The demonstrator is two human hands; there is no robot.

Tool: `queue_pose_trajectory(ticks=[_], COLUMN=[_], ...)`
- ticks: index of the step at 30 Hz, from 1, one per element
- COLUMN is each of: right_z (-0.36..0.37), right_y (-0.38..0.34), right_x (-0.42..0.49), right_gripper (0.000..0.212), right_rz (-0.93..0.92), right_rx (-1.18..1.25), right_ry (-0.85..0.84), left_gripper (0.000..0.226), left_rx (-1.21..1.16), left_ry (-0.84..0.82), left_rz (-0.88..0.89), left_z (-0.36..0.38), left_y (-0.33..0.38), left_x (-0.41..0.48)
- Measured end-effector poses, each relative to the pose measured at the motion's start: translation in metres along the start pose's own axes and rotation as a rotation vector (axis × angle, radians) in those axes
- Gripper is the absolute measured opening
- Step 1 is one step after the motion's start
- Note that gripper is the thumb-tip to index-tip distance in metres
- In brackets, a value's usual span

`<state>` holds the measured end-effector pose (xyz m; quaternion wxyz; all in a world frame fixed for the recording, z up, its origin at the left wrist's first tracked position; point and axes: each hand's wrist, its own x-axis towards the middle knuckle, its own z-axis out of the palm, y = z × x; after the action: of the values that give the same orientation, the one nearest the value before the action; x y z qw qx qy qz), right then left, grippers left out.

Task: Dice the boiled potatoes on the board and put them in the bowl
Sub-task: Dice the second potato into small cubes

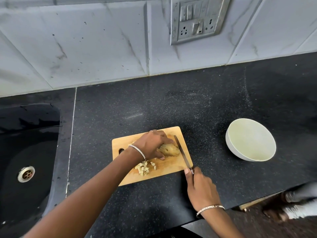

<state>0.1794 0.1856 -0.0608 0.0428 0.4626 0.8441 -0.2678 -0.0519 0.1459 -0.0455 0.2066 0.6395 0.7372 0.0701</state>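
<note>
A wooden cutting board [169,170] lies on the black counter. On it, my left hand [152,145] grips a boiled potato [169,149] from the left side. My right hand [200,188] holds a knife [182,152] by the handle, its blade lying along the potato's right end. A small heap of potato dice [144,168] sits on the board near my left wrist. A white bowl [250,140] stands to the right of the board, with nothing visible in it.
A black sink [25,152] with a metal drain lies at the left. A tiled wall with a switch and socket plate [197,19] rises behind the counter. The counter's front edge runs at lower right, with the floor below.
</note>
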Motion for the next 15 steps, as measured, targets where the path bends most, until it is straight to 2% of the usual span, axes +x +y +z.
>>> queue_pose_trajectory(ticks=[10, 15], right_z=[0.003, -0.01], right_y=[-0.001, 0.0], right_x=[0.016, 0.024], right_gripper=[0.033, 0.032], right_rz=[-0.094, -0.095], right_rx=[0.022, 0.009], right_ry=[-0.029, -0.022], left_gripper=[0.072, 0.07], left_rx=[-0.02, -0.035], left_ry=[0.127, 0.207], left_rz=[-0.291, -0.294], left_z=[0.01, 0.016], left_y=[0.018, 0.023], left_x=[-0.01, -0.017])
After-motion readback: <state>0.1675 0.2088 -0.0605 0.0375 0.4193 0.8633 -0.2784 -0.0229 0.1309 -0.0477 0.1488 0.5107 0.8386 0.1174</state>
